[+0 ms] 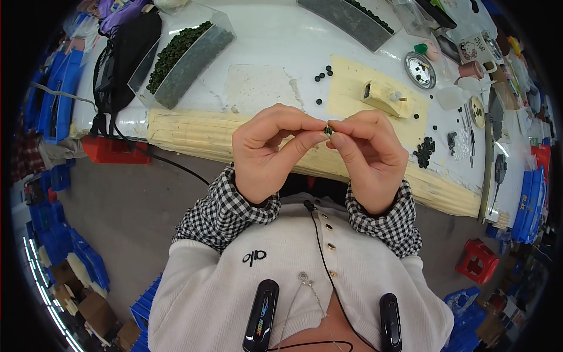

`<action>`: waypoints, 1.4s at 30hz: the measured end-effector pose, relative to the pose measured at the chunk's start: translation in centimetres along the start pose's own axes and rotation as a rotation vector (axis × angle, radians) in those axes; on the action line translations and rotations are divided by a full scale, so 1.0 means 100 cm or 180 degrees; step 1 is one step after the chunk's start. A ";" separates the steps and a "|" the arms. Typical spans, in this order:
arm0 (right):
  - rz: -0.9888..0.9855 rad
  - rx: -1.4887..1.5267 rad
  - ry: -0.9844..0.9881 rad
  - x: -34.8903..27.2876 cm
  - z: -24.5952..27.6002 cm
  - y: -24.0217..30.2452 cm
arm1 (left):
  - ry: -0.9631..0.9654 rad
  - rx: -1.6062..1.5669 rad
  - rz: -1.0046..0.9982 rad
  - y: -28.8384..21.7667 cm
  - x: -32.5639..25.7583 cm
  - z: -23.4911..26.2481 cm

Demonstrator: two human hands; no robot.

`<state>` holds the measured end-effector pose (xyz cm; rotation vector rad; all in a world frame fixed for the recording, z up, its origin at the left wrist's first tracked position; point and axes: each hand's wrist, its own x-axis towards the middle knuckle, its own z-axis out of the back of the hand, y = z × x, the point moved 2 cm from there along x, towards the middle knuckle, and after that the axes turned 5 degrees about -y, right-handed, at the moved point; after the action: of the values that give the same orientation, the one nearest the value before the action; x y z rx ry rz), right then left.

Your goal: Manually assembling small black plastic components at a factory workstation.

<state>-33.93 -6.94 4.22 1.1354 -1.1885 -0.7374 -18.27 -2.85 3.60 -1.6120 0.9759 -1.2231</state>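
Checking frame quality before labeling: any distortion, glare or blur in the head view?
Head view: strong fisheye, the table edge bows and black vignette fills the corners; light is even with soft shadows, mild glare on the white tabletop; left hand, right hand and the small dark bead between them are sharp; rim clutter is smeared.

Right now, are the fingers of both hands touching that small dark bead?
Touching. The head view shows the small dark bead pinched between the left hand fingertips and the right hand fingertips, no gap visible.

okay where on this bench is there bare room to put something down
Bare white table top lies between the clear bin of dark green beads and the pale yellow mat. The right end around the round metal dish and the bead pile is crowded.
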 end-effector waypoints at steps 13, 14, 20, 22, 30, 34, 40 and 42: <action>-0.0184 0.0284 0.0189 0.001 -0.002 0.000 | 0.0058 0.0205 -0.0284 0.000 0.001 -0.002; -0.0257 0.0389 0.0192 0.001 -0.002 0.000 | 0.0059 0.0318 -0.0378 -0.001 0.001 -0.002; -0.0656 0.0685 0.0285 0.002 -0.004 -0.002 | -0.0012 0.0753 -0.0647 -0.003 0.001 -0.003; -0.0808 0.0732 0.0297 0.002 -0.004 -0.002 | -0.0042 0.0791 -0.0652 -0.003 0.001 -0.003; -0.1126 0.0791 0.0231 0.002 -0.004 -0.005 | -0.0102 0.0770 -0.0391 0.003 0.000 -0.002; -0.1119 0.0713 0.0209 0.003 -0.004 -0.006 | -0.0160 0.0621 -0.0215 0.004 0.000 -0.002; -0.1106 0.0660 0.0134 0.004 -0.005 -0.006 | -0.0271 0.0281 0.0238 0.002 -0.001 -0.005; -0.1060 0.0573 0.0104 0.005 -0.005 -0.005 | -0.0264 0.0309 0.0285 0.003 -0.001 -0.003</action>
<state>-33.30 -7.37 3.92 1.5133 -1.0656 -0.8710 -18.61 -2.93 3.31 -1.5153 0.9128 -1.1172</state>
